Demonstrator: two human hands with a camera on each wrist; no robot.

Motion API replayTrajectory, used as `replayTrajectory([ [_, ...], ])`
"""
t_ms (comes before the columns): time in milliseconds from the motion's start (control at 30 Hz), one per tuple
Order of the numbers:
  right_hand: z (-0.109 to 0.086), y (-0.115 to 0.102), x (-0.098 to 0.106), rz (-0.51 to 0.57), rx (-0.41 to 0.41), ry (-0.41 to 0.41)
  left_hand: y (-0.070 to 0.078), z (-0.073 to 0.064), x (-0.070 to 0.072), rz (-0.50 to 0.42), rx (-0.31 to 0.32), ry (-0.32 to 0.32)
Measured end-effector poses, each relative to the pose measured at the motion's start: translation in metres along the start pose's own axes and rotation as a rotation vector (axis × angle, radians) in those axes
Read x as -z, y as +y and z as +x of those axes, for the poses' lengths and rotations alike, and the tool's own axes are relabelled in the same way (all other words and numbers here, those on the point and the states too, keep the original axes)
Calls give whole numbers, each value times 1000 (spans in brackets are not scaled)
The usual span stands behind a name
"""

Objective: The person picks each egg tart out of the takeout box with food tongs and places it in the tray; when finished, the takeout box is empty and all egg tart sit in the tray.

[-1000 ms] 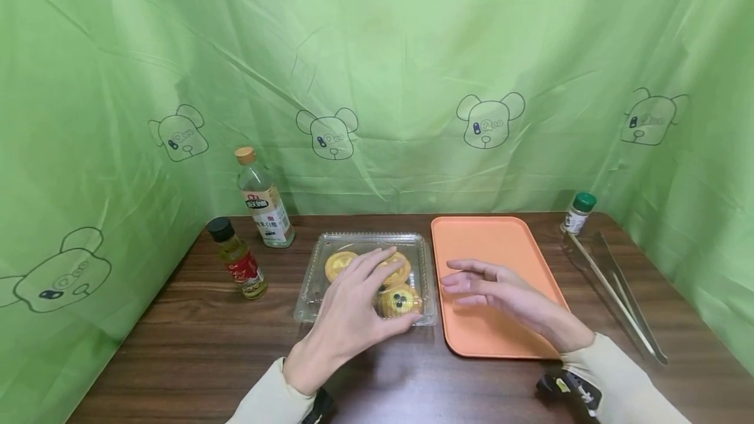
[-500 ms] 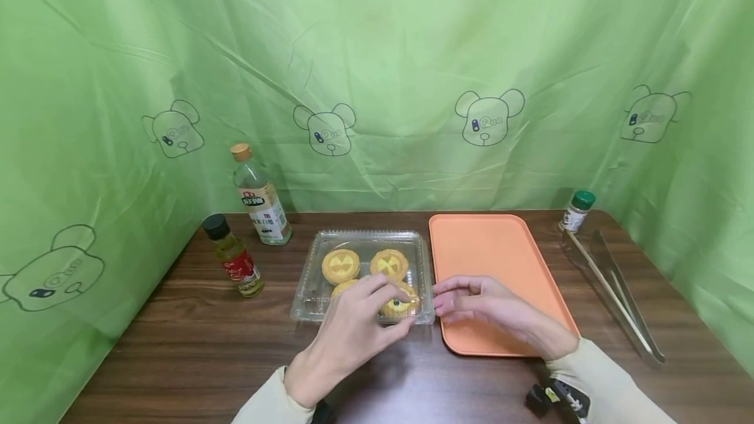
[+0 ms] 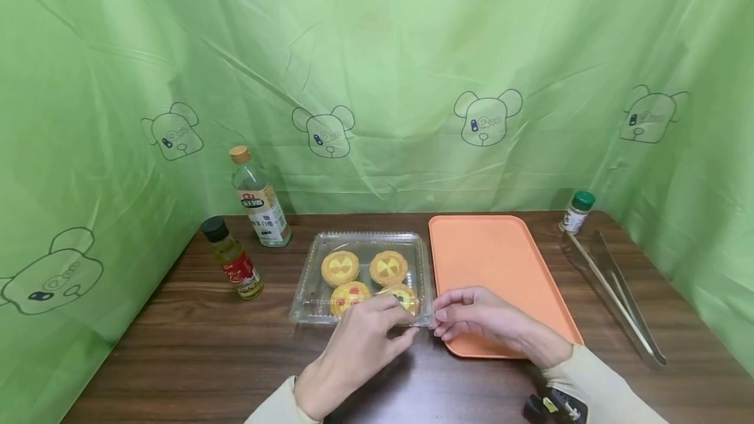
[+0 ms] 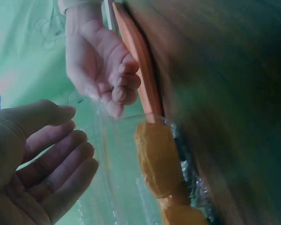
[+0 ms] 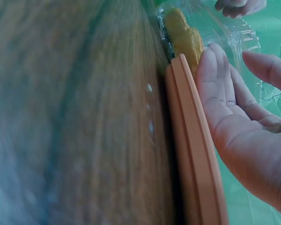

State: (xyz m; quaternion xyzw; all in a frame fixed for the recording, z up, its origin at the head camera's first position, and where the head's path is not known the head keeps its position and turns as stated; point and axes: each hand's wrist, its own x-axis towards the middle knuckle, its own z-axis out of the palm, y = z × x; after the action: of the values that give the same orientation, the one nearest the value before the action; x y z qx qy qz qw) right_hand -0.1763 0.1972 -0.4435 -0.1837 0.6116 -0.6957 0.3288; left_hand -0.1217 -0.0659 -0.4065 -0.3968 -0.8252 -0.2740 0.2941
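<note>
A clear plastic clamshell box [image 3: 303, 293] stands on the table with several egg tarts in it, among them one tart [image 3: 340, 268] with a yellow top. My left hand [image 3: 368, 339] hovers over the box's front edge, fingers loosely bent; in the left wrist view that hand [image 4: 47, 154] holds nothing and hangs apart from the plastic. At the box's front right corner is my right hand [image 3: 489, 319], its fingertips against or very near the rim. Thumb and fingers of this hand [image 5: 243, 117] stand apart in the right wrist view, beside the orange tray [image 3: 483, 247].
An olive oil bottle [image 3: 238, 267] and a taller vinegar bottle [image 3: 265, 211] stand left of the box. To the right of the tray lie metal tongs [image 3: 624, 306], with a green-capped shaker [image 3: 576, 211] behind them. Green cloth [image 3: 377, 51] walls the table's back and sides.
My left hand has drawn back from above the tarts toward the box's front edge, uncovering them. The right hand has moved left and nearer, from over the tray to the box's front right corner.
</note>
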Motion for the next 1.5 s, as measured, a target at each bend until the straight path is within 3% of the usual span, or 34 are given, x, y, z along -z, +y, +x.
replayTrajectory([
  [233,-1,0,-3,40,-15,-9,4,-3,-8,42,47,-4],
  [500,1,1,-7,47,-18,-17,4,-5,-13,151,15,23],
  [833,1,4,-12,30,-1,-34,3,-10,-16,183,-11,26],
  [1167,-1,1,-20,-114,-7,92,7,-6,-22,304,-78,9],
  [1500,-3,0,-29,-143,16,177,7,-3,-24,354,-85,28],
])
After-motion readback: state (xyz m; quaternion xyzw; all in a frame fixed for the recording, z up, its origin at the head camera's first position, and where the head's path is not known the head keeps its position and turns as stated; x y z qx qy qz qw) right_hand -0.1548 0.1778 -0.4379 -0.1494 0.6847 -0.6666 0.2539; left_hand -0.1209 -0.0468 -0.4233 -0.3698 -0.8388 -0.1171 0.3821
